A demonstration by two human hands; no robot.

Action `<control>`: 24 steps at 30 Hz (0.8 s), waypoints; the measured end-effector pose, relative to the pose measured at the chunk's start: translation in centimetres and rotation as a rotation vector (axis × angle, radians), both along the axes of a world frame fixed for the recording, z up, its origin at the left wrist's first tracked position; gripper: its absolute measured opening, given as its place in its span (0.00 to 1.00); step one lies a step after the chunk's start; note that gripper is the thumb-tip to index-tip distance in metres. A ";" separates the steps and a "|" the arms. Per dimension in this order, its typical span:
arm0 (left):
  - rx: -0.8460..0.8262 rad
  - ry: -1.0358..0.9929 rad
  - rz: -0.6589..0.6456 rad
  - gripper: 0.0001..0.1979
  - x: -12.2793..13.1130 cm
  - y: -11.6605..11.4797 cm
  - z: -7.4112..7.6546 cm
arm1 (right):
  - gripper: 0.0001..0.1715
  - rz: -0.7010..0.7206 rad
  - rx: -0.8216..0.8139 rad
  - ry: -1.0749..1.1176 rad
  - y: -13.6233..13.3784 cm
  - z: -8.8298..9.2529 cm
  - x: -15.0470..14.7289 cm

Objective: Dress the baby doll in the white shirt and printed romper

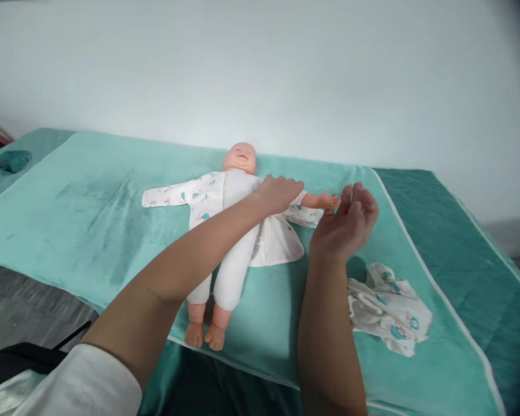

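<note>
A baby doll (238,190) with a white cloth body lies on its back, head toward the wall. An open white baby shirt (206,193) with a teal print is spread around it. One sleeve covers the doll's arm on the left; the other sleeve (305,216) lies flat below the bare arm (314,200) on the right. My left hand (281,194) is closed over this arm near the shoulder, its fingertips partly hidden. My right hand (345,222) is raised palm up by the doll's small hand, fingers loosely bent and apart, holding nothing visible.
Crumpled printed baby clothing (390,309) lies to the right of my right forearm. Beneath everything is a light green mat (99,196) on a darker green bed cover (468,254). A white wall (260,75) rises behind. A black object (23,358) is at lower left.
</note>
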State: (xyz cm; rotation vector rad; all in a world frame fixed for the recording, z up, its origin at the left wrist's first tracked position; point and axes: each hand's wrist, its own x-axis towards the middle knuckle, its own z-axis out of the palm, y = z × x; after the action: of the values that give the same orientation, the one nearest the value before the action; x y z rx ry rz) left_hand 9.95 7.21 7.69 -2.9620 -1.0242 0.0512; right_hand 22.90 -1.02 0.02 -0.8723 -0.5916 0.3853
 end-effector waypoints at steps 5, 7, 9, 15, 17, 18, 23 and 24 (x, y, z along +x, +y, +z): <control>0.104 -0.039 -0.031 0.23 -1.5 1.1 1.7 | 0.17 -0.008 -0.419 0.037 1.4 -1.1 -0.1; 0.127 -0.060 -0.027 0.22 -2.1 1.2 2.2 | 0.16 0.145 -0.631 -0.177 1.9 -1.4 -1.0; 0.139 -0.061 -0.026 0.22 -2.6 1.2 2.6 | 0.17 0.257 -0.785 -0.511 2.0 -1.3 -2.1; 0.188 -0.009 -0.030 0.24 -3.8 0.8 2.9 | 0.18 0.279 -1.043 -0.940 1.5 -0.3 -3.3; 0.206 -0.003 -0.029 0.24 -4.1 0.8 2.8 | 0.19 0.287 -1.095 -0.966 1.5 -0.1 -3.1; 0.212 -0.001 -0.029 0.24 -4.2 0.8 2.8 | 0.19 0.295 -1.117 -0.993 1.5 -0.1 -3.0; 0.243 0.010 -0.038 0.23 -4.7 1.1 2.8 | 0.21 0.285 -0.918 -0.727 1.2 -0.4 -1.6; 0.250 0.016 -0.036 0.23 -4.9 1.2 2.8 | 0.20 0.273 -0.840 -0.584 1.2 -0.6 -1.2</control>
State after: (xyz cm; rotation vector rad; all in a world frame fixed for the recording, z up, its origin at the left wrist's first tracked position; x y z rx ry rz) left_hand 5.09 8.38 10.51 -2.7480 -0.9008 -0.0505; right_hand 21.71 0.17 -0.54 -1.7466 -1.1275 0.6512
